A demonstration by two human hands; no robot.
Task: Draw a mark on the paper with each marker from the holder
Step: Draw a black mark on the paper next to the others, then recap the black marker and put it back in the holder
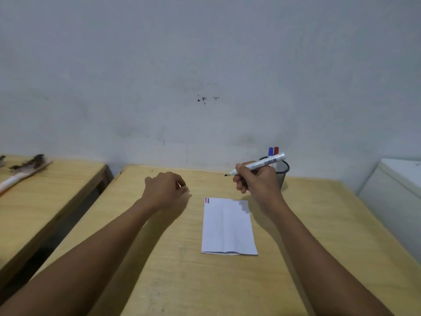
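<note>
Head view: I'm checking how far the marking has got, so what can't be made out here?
- Marks on the paper: too small to count.
- Holder: partly hidden by the right hand and its uncapped marker.
- Left hand: blurred, fingers curled; any cap hidden.

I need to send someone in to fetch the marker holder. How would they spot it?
Find the light wooden table against the white wall; a white paper lies on it. Beyond the paper, at the table's far edge, stands the marker holder, a black mesh cup. Blue and red marker caps poke out of it.
</note>
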